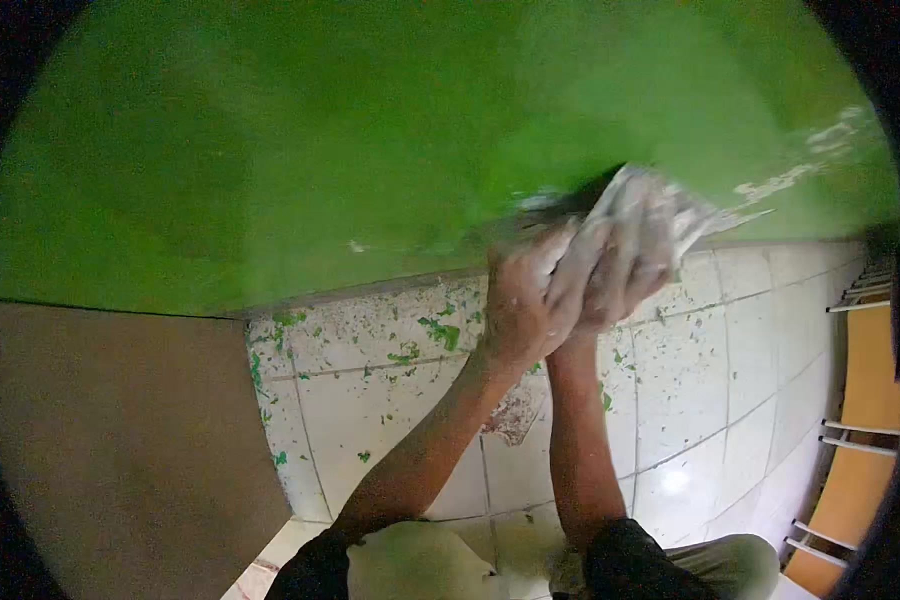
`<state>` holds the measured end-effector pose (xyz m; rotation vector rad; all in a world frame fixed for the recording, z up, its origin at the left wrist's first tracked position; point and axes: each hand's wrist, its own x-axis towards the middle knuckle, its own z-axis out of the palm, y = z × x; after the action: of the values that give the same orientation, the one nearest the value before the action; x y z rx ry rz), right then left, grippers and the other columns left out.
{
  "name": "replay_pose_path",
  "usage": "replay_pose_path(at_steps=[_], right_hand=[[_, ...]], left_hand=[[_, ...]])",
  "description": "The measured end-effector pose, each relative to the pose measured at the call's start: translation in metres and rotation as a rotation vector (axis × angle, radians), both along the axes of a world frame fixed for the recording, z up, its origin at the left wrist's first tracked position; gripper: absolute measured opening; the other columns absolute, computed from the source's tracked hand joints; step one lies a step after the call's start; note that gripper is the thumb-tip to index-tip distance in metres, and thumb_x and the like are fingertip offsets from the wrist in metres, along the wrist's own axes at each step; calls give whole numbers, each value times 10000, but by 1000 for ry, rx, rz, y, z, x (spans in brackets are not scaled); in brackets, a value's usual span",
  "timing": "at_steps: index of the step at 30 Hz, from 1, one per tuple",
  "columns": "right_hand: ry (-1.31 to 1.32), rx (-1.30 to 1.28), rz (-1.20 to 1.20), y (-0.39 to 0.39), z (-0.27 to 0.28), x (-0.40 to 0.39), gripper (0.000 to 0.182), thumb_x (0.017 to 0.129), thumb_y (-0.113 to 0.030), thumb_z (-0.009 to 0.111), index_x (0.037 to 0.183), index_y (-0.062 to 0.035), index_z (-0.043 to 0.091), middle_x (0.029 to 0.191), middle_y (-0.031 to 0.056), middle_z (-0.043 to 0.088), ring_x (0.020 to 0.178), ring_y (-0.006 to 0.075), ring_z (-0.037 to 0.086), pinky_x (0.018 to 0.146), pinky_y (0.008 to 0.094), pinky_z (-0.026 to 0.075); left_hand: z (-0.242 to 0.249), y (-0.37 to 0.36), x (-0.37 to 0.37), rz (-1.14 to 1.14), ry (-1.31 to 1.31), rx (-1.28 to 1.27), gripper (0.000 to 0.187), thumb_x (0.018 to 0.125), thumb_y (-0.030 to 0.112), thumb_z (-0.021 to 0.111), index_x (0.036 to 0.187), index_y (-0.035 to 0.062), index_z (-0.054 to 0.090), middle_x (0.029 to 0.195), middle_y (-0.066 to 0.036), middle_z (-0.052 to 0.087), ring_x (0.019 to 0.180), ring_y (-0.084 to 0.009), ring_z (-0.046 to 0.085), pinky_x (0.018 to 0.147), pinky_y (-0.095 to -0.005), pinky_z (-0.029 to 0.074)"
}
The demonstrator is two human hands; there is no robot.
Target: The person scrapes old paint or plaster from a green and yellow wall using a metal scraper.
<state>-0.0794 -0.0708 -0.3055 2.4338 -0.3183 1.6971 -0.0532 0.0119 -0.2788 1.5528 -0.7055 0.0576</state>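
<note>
Against the lower part of a green wall [370,150], my two hands are pressed close together, smeared with white dust and partly blurred. Both are closed on a pale, dusty flat sheet [698,222], whose pointed edges stick out on the right. My left hand [520,305] is on the left, its fingers overlapping my right hand [620,280]. A rough whitish scar [780,182] runs up the green surface to the right of the sheet. Where the fingers meet the sheet is hard to make out.
White floor tiles [680,400] below carry green and whitish flakes. A reddish-white speckled piece [513,415] lies between my forearms. A brown panel [120,420] stands at the left. Orange-yellow panels with metal bars [865,375] line the right side. My knees show at the bottom.
</note>
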Motion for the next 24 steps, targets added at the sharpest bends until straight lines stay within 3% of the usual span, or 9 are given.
replay_pose_path(at_steps=[2, 4, 6, 8, 11, 13, 15, 18, 24], right_hand=[[-99, 210, 70, 0, -66, -5, 292, 876, -149, 687, 1137, -19, 693, 1279, 127, 652, 1254, 348, 541, 1042, 507, 399], [28, 322, 56, 19, -109, -17, 293, 853, -113, 701, 1131, -22, 695, 1255, 120, 666, 1241, 344, 552, 1033, 497, 407], [25, 339, 87, 32, -86, -19, 292, 869, -101, 686, 1148, -15, 691, 1253, 131, 662, 1242, 355, 555, 1019, 482, 410], [6, 299, 134, 30, -82, -15, 333, 865, -82, 657, 1181, 21, 674, 1245, 157, 648, 1238, 372, 547, 1001, 473, 407], [-53, 242, 157, 29, -11, -4, 335, 846, -96, 653, 1158, 25, 675, 1244, 163, 640, 1221, 367, 548, 986, 491, 406], [-44, 240, 146, 28, 6, -7, 322, 822, -133, 700, 1131, -41, 696, 1241, 106, 630, 1249, 311, 545, 1027, 523, 388], [1, 305, 155, 28, -3, -13, 323, 826, -139, 694, 1136, -49, 695, 1247, 111, 626, 1244, 318, 542, 1039, 530, 374], [34, 365, 105, 30, -81, -21, 311, 847, -152, 670, 1138, -44, 689, 1282, 130, 613, 1260, 331, 520, 1028, 532, 366], [131, 397, 123, 27, -64, -32, 366, 857, -188, 647, 1187, -30, 670, 1288, 165, 608, 1223, 350, 528, 998, 513, 371]], left_hand=[[-36, 4, -15, 18, 239, -2, 240, 964, 168, 591, 1004, -41, 701, 860, -274, 678, 738, -344, 710, 628, -422, 506], [-85, 17, -23, 58, 289, 58, 248, 971, 177, 587, 982, -45, 698, 840, -281, 663, 719, -333, 700, 622, -416, 498], [-85, 24, -22, 95, 329, 137, 260, 978, 185, 583, 960, -48, 695, 820, -287, 649, 699, -322, 689, 616, -410, 491], [-70, 24, -20, 154, 52, 17, 342, 1002, 225, 568, 769, -25, 570, 588, -102, 454, 634, -82, 409, 529, -343, 401], [-18, 20, -11, 128, 138, -56, 347, 1004, 229, 565, 765, -23, 555, 586, -85, 444, 646, -79, 401, 528, -343, 399], [0, 18, -11, 109, 71, -135, 347, 1003, 237, 564, 777, -26, 562, 591, -96, 451, 649, -79, 406, 528, -343, 402], [-4, 18, -15, 127, 161, -8, 350, 1002, 236, 558, 775, -30, 560, 604, -100, 461, 650, -81, 408, 528, -350, 400], [-71, 18, -16, 114, 104, 17, 358, 996, 233, 561, 757, -35, 573, 598, -128, 475, 626, -92, 425, 538, -372, 406], [-64, 13, -23, 119, 79, -13, 376, 995, 231, 568, 737, -41, 590, 616, -210, 551, 523, -189, 470, 534, -405, 408]])
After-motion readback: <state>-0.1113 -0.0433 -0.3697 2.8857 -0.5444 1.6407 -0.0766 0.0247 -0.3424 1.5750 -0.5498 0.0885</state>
